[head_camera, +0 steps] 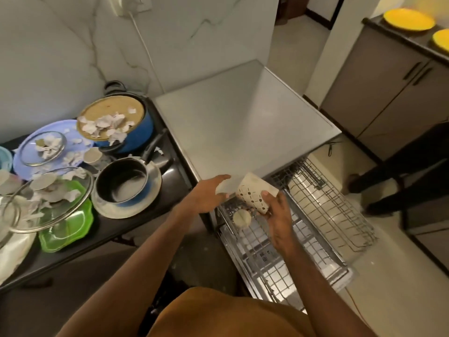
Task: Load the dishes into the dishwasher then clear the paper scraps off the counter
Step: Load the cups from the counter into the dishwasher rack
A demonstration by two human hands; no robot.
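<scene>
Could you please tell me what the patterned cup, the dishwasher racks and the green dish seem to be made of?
Patterned cup: likely ceramic or stiff paper, unclear which; cream, matte, printed dark motifs. Dishwasher racks: metal wire, thin grey grid, perhaps coated. Green dish: probably plastic; bright, glossy, translucent, scalloped rim.

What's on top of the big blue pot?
A round tan cover lies on the blue pot, with torn paper scraps heaped on it. The cover hides whatever is inside the pot.

The right rack (328, 205) lies open above; a cup (241, 218) crowds the left rack (257, 242).
</scene>
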